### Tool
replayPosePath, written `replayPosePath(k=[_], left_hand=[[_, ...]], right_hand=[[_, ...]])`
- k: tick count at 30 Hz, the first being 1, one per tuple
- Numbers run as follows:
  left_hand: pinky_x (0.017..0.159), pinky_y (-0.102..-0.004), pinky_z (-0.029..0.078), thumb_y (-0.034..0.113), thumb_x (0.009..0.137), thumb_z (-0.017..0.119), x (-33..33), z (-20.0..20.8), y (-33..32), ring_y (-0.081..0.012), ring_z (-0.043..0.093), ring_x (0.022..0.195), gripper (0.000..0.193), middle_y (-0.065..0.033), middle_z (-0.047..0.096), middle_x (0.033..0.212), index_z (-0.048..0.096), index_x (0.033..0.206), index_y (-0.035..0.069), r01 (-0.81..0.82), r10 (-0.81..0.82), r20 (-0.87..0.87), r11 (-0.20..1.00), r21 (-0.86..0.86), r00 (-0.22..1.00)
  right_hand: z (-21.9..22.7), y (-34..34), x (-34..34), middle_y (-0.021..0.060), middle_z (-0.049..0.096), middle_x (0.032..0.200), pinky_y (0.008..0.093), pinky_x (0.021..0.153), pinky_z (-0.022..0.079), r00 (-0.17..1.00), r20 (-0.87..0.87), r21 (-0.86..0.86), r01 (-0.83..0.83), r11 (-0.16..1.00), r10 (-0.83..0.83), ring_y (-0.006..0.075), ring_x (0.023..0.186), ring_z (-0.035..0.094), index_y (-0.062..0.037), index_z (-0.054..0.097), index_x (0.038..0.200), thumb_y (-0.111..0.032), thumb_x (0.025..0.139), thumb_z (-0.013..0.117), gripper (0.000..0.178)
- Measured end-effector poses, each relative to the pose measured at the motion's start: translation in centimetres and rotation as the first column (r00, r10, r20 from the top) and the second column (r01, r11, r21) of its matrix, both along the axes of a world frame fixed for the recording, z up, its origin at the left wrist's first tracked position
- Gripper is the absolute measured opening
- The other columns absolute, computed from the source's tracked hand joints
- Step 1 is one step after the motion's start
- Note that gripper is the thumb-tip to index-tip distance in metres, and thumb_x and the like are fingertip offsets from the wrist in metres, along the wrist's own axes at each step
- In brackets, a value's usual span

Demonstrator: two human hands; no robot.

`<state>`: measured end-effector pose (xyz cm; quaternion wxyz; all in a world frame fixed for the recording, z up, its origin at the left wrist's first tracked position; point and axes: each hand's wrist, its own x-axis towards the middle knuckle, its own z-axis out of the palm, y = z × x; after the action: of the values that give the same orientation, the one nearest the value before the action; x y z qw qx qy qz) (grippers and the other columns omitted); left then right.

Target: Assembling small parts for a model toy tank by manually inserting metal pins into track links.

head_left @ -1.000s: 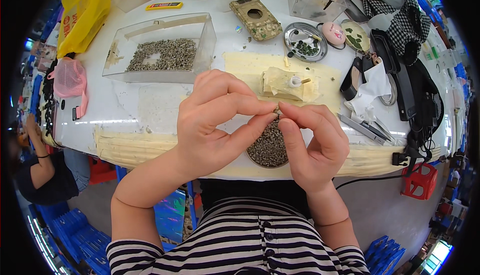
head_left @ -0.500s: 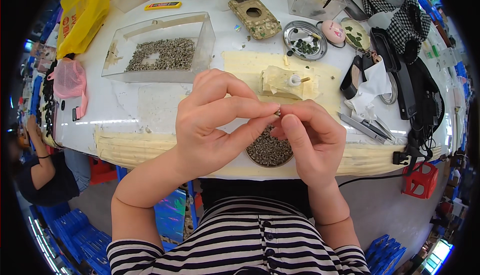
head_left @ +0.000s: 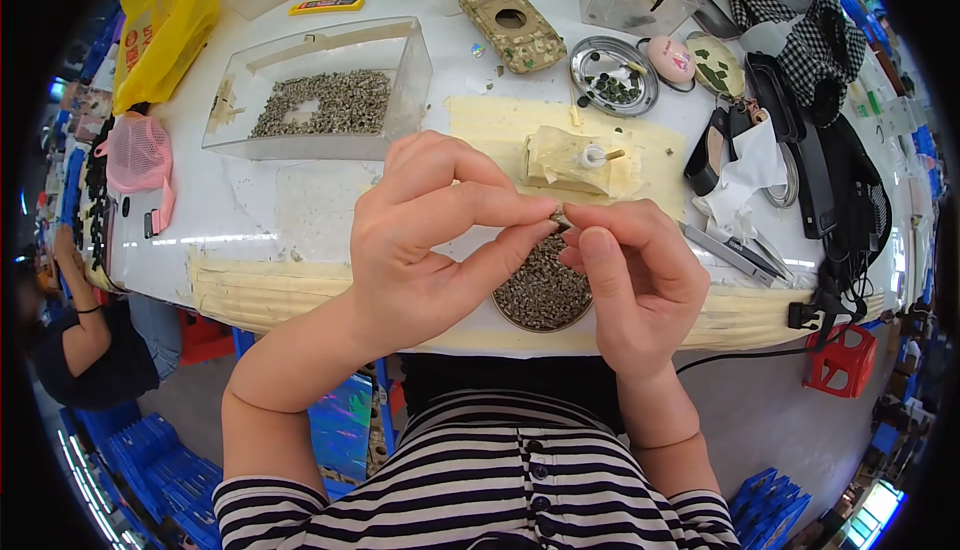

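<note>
My left hand [head_left: 425,245] pinches a tiny grey-brown piece [head_left: 557,215] between thumb and forefinger; it is too small to name. Facing it, my right hand [head_left: 645,285] is closed, its forefinger tip at or just beside the piece. Whether the right fingers hold something too is hidden. Below both hands is a round dish [head_left: 542,331] heaped with small metallic brown-grey pieces [head_left: 545,290], partly covered by the fingers. Beyond them sits a block wrapped in cream tape [head_left: 550,172], with a white cup-like holder [head_left: 593,156] and a thin stick on top.
Behind on the left stands a clear box [head_left: 405,100] of similar small pieces. A camouflaged model tank hull [head_left: 513,28], a round metal tin [head_left: 650,100] with dark green bits, and tweezers [head_left: 735,253] lie farther back and right. Tape covers the table's front edge [head_left: 270,300].
My right hand has shifted slightly right, its fingertips drawing a little apart from my left ones. My left hand keeps its pinch on the tiny piece, nearly in place.
</note>
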<state>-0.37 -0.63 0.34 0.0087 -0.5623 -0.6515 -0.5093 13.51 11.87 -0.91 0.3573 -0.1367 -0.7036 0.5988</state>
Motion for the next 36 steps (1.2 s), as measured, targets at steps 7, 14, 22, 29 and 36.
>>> replayPosePath(k=[7, 14, 22, 29, 36], left_hand=[[0.067, -0.0272, 0.042, -0.005, 0.072, 0.078, -0.08, 0.01, 0.02, -0.0166, 0.055, 0.077, 0.025, -0.0041, 0.062, 0.084, 0.074, 0.095, 0.004, 0.021, -0.021, -0.006, 1.0, 0.003, 1.0], [0.067, -0.0272, 0.042, -0.005, 0.072, 0.078, -0.06, -0.09, 0.02, -0.0165, 0.055, 0.077, 0.025, -0.004, 0.062, 0.083, 0.074, 0.095, 0.004, 0.016, -0.016, -0.001, 1.0, 0.004, 1.0], [0.067, -0.0273, 0.042, -0.005, 0.072, 0.078, -0.09, -0.04, 0.02, -0.0167, 0.055, 0.077, 0.026, -0.004, 0.062, 0.083, 0.074, 0.095, 0.004, 0.023, -0.023, -0.009, 1.0, 0.01, 1.0], [0.066, -0.0277, 0.043, -0.005, 0.071, 0.078, -0.1, -0.08, -0.05, -0.017, 0.055, 0.077, 0.026, -0.0047, 0.062, 0.085, 0.074, 0.095, 0.005, 0.035, -0.035, -0.006, 0.999, -0.002, 0.999], [0.066, -0.027, 0.043, -0.006, 0.07, 0.078, -0.07, -0.1, -0.04, -0.0166, 0.056, 0.078, 0.027, -0.005, 0.062, 0.086, 0.074, 0.095, 0.006, 0.031, -0.031, -0.006, 1.0, 0.006, 0.999]], right_hand=[[-0.03, 0.01, 0.02, 0.0086, 0.069, 0.085, 0.0231, 0.062, 0.047, 1.0, 0.014, -0.004, -0.004, 1.0, 0.004, 0.0119, 0.071, 0.059, 0.0017, 0.072, 0.098, 0.0, 0.085, 0.07, 0.013], [0.09, -0.03, 0.05, 0.0081, 0.07, 0.086, 0.023, 0.062, 0.046, 0.999, 0.036, -0.035, -0.015, 0.999, 0.017, 0.011, 0.071, 0.059, 0.0015, 0.072, 0.098, 0.0, 0.085, 0.069, 0.013], [-0.07, 0.54, 0.35, 0.0106, 0.065, 0.09, 0.0216, 0.064, 0.051, 0.983, 0.099, 0.008, -0.158, 0.987, 0.156, 0.0122, 0.072, 0.064, 0.0069, 0.066, 0.1, -0.002, 0.094, 0.059, 0.013], [0.36, 0.17, 0.14, 0.0086, 0.067, 0.09, 0.0224, 0.067, 0.051, 0.964, 0.048, -0.312, -0.234, 0.921, 0.261, 0.0104, 0.074, 0.064, 0.005, 0.067, 0.101, -0.004, 0.092, 0.064, 0.013], [0.31, 0.2, 0.1, 0.0075, 0.066, 0.088, 0.0215, 0.065, 0.051, 0.98, 0.066, -0.162, -0.177, 0.971, 0.19, 0.0105, 0.072, 0.063, 0.0061, 0.064, 0.102, -0.006, 0.095, 0.061, 0.014]])
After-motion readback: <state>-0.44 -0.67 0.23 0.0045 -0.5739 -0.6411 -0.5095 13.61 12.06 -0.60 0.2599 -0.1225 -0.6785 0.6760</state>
